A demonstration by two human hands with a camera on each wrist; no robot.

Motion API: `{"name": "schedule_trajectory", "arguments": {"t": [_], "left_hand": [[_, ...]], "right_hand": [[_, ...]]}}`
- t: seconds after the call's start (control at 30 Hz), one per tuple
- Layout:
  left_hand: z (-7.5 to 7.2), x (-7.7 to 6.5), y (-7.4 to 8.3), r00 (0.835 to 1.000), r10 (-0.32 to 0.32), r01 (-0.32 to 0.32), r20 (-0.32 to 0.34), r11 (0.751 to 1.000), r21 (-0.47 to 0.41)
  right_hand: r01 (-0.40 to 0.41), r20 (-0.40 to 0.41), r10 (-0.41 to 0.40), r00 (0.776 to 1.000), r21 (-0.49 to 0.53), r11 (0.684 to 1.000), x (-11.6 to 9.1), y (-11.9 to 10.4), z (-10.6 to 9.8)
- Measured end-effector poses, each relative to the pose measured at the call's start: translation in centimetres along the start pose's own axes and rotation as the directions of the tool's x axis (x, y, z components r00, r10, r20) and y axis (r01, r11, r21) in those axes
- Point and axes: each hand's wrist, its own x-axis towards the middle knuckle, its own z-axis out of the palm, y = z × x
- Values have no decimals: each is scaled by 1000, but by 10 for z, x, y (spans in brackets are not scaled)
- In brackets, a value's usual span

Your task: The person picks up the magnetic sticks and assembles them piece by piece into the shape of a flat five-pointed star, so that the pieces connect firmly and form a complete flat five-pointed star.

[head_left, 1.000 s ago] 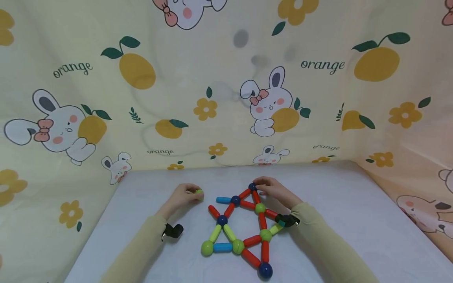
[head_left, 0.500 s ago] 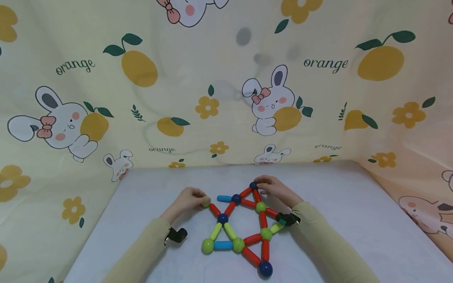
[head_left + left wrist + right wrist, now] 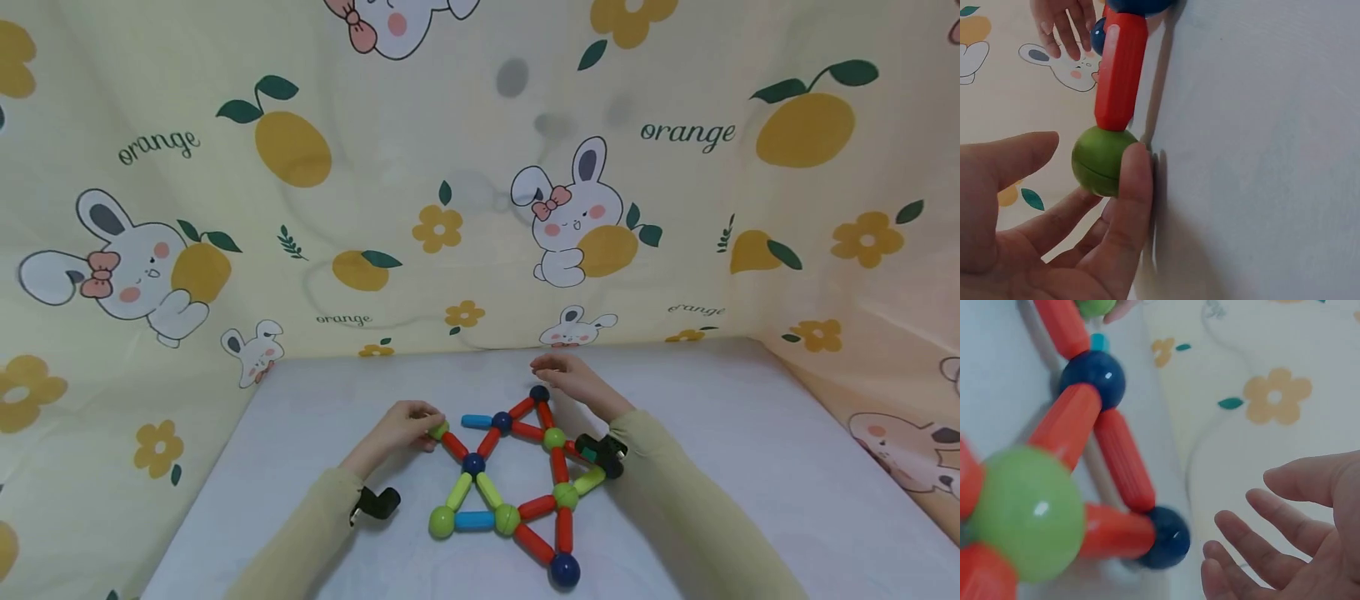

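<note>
A structure of coloured rods and balls lies on the white table. At its left tip, a green ball (image 3: pixel 1094 164) joins a red rod (image 3: pixel 1121 72) that runs to a dark blue ball (image 3: pixel 473 464). My left hand (image 3: pixel 401 432) touches this green ball with its fingertips; in the left wrist view the thumb stands apart from it. Just beyond the structure's far dark blue ball (image 3: pixel 1166 537), my right hand (image 3: pixel 1288 544) hovers with spread, relaxed fingers and holds nothing. A gap separates that hand from the ball in the right wrist view.
A light blue rod (image 3: pixel 476 422) sticks out leftward from another dark blue ball (image 3: pixel 502 422). Near the right wrist camera (image 3: pixel 602 454), a yellow-green rod (image 3: pixel 589 480) points outward. The front dark blue ball (image 3: pixel 565 571) lies nearest me. A printed curtain (image 3: pixel 450 167) rises behind the table.
My left hand has brought the green ball rightward onto the free end of the red rod, and its thumb now stands off. The right hand has let go of the far dark blue ball and lifted away.
</note>
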Motion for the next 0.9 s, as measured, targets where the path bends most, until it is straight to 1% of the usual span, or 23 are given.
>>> {"name": "schedule_trajectory", "arguments": {"t": [0.07,0.17,0.27,0.4,0.5,0.6,0.77,0.9], "left_hand": [[0,-1,1,1000,-4,4,-3,1000,-20],[-1,-1,1,1000,-10,9,-11,999,-40],[-1,-1,-1,1000,-6,5,-18,999,-48],[-1,-1,-1,1000,-3,2,-11,998,-60],[-1,-1,-1,1000,-8,8,-4,998,-66],[-1,-1,1,1000,-13,12,-7,998,-69],[0,1,2,1000,-10,9,-11,997,-78],[0,1,2,1000,-1,1,-6,996,-90]], "right_hand": [[5,-9,-5,1000,-13,1000,3,-7,2],[29,13,-29,999,-23,999,7,-15,9],[77,67,-75,995,-40,996,12,-22,21],[128,173,-109,979,-103,986,15,-30,41],[136,244,-95,965,-154,979,15,-32,55],[133,283,-79,956,-178,975,17,-31,66],[100,298,-39,954,-194,976,24,-32,75],[53,299,18,954,-227,972,28,-33,77]]}}
